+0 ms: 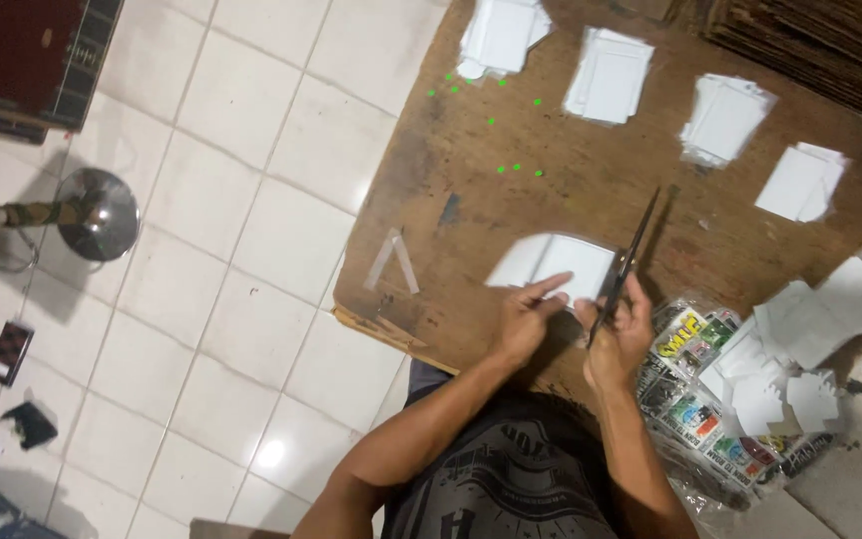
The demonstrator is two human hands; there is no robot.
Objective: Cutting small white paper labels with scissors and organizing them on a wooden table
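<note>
Head view shows us a white card point(554, 262) lying on the wooden board point(471, 200), just in front of the person. We see the left hand point(528, 321) with its fingers stretched forward and resting on the near edge of this card, so it presses the card and does not grip it. The right hand point(619, 334) is closed around the handles of dark scissors point(627, 262), and the blades point away from the body, along the right side of the card. We cannot tell if the blades touch the card. At the far side of the board we see four piles of white cards point(611, 75), well apart from the hands. To the right of the right hand lies a plastic bag with coloured stickers point(695, 384), and cut white pieces point(800, 339) rest partly on it. Left of the board is the white tiled floor point(251, 250), with a metal stand point(97, 213) on it.
</note>
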